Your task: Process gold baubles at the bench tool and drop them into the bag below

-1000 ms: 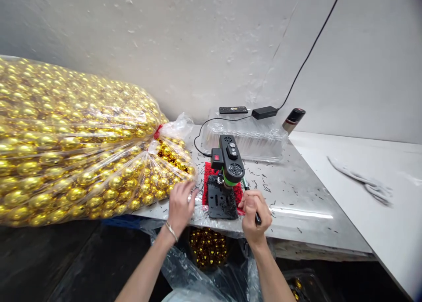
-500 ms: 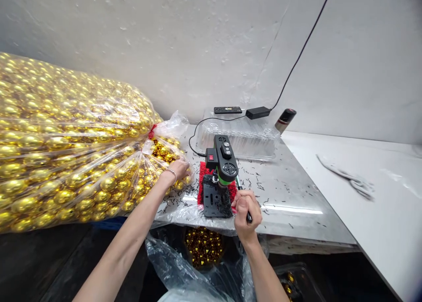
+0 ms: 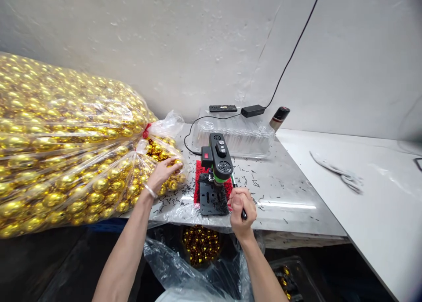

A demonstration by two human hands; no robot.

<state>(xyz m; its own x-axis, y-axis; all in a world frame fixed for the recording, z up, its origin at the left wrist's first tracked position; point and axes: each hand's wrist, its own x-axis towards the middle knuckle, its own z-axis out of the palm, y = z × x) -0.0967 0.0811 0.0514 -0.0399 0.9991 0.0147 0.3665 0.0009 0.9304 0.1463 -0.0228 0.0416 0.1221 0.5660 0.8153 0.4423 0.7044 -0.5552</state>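
Note:
My left hand (image 3: 162,172) is at the mouth of a clear plastic bag (image 3: 171,122), its curled fingertips on a shiny gold ball (image 3: 179,162) among the others there. How firmly they grip it is partly hidden. My right hand (image 3: 242,209) is wrapped in a fist around the black-ended lever (image 3: 244,214) of a small black and green bench press machine (image 3: 220,156). The machine stands on a black slotted base plate (image 3: 211,198) over a red mat (image 3: 198,177). Black shavings cover the plate and mat.
A clear plastic tray (image 3: 232,137) stands behind the machine, with a black power adapter (image 3: 253,110) and a dark flat box (image 3: 223,108) nearby. A spray can (image 3: 279,119) leans at the right. Gloves (image 3: 339,172) lie on the white table. Gold balls (image 3: 201,245) fill a container below the edge.
My left hand has drawn back leftward among the balls, with its fingers showing more. My right hand keeps its hold on the lever. The whole view has shifted slightly.

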